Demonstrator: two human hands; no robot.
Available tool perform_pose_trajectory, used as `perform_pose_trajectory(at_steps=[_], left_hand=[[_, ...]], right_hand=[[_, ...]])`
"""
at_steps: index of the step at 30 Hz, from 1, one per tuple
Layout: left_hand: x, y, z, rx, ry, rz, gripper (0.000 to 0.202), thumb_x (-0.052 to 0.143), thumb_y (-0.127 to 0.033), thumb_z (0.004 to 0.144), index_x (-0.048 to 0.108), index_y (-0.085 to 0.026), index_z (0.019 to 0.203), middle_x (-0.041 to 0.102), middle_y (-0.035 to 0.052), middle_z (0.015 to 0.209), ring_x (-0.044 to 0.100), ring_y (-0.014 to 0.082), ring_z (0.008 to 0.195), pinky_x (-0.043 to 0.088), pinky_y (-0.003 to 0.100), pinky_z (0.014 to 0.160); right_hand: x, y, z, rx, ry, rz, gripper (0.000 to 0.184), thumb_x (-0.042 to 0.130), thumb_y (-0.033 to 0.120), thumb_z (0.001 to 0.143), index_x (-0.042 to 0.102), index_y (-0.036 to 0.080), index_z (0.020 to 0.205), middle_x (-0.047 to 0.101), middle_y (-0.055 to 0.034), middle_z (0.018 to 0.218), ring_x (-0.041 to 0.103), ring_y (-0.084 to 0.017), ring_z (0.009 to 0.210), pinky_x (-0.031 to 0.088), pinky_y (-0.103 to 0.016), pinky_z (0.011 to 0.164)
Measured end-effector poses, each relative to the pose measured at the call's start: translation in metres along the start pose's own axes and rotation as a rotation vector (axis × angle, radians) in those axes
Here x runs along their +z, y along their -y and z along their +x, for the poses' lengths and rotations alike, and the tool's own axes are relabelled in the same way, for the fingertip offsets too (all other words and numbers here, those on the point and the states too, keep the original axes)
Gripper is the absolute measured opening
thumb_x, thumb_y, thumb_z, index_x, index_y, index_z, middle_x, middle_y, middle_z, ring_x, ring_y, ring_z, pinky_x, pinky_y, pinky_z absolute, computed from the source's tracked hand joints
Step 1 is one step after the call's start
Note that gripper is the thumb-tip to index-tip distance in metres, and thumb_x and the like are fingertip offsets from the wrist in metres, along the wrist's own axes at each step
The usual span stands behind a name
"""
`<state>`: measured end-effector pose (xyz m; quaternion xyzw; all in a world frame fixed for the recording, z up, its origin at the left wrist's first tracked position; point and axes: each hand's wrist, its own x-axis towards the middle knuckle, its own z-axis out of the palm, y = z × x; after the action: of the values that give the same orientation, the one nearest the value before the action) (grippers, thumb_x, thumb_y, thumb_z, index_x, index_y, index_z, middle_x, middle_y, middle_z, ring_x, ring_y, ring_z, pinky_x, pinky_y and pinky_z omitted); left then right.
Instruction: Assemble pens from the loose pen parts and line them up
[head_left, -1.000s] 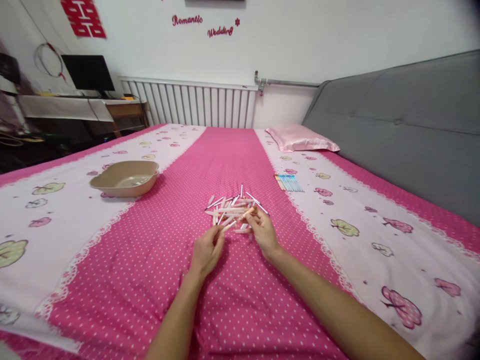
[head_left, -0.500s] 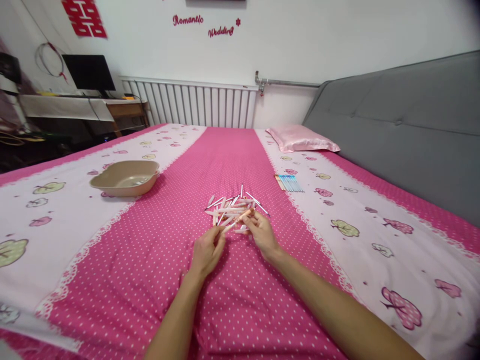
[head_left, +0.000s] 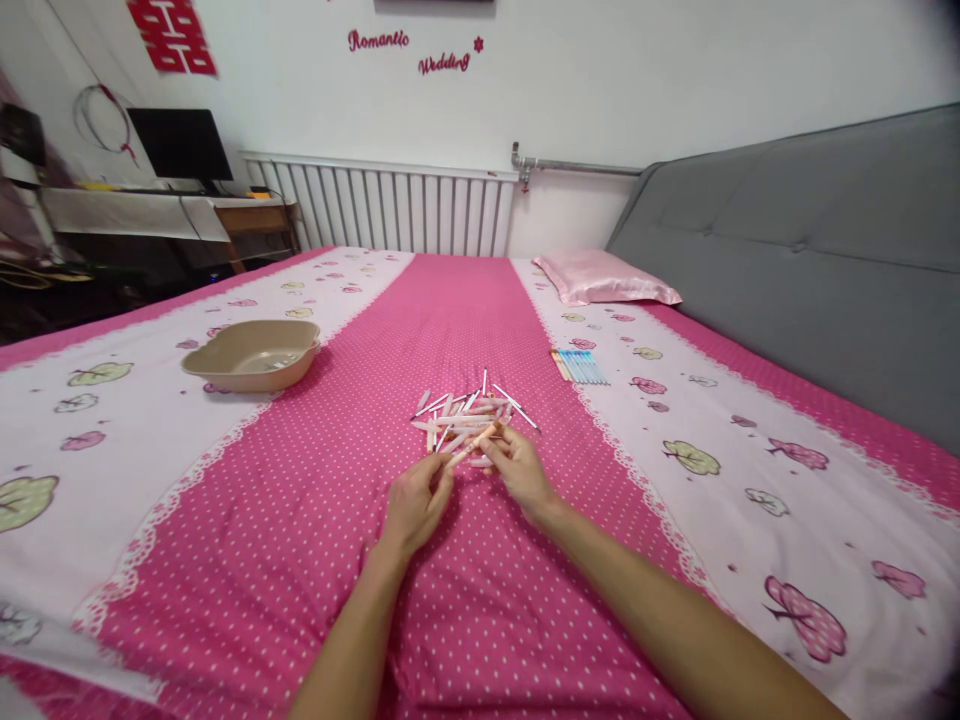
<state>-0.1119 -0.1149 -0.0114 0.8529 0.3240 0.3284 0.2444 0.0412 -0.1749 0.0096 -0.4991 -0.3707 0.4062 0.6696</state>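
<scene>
A heap of several pale pink and white pens lies on the pink dotted stripe of the bedspread. Just in front of it, my left hand and my right hand pinch the two ends of one orange-tipped pen, held slightly above the cloth. Both hands have their fingers closed round that pen. The pen's far end overlaps the heap's near edge.
A beige bowl sits on the bed to the left. A neat row of blue pens lies to the right of the heap. A pink pillow, grey headboard, radiator and a desk with a monitor stand further off.
The two hands have drawn a little closer together on the pen and shifted slightly; the heap and the rest stay put.
</scene>
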Motion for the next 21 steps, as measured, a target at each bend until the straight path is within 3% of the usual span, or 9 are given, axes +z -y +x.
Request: perform_pose_trajectory(at_steps=[21], left_hand=[[0.0001, -0.0015, -0.0009, 0.007, 0.039, 0.003, 0.03, 0.041, -0.031, 0.09, 0.063, -0.018, 0.106, 0.07, 0.0065, 0.093, 0.062, 0.0181, 0.078, 0.044, 0.028, 0.073]], right_hand=[[0.0016, 0.0002, -0.0038, -0.015, 0.05, -0.022, 0.033, 0.071, 0.041, 0.068, 0.062, 0.019, 0.091, 0.071, -0.005, 0.086, 0.064, -0.016, 0.071, 0.044, -0.023, 0.055]])
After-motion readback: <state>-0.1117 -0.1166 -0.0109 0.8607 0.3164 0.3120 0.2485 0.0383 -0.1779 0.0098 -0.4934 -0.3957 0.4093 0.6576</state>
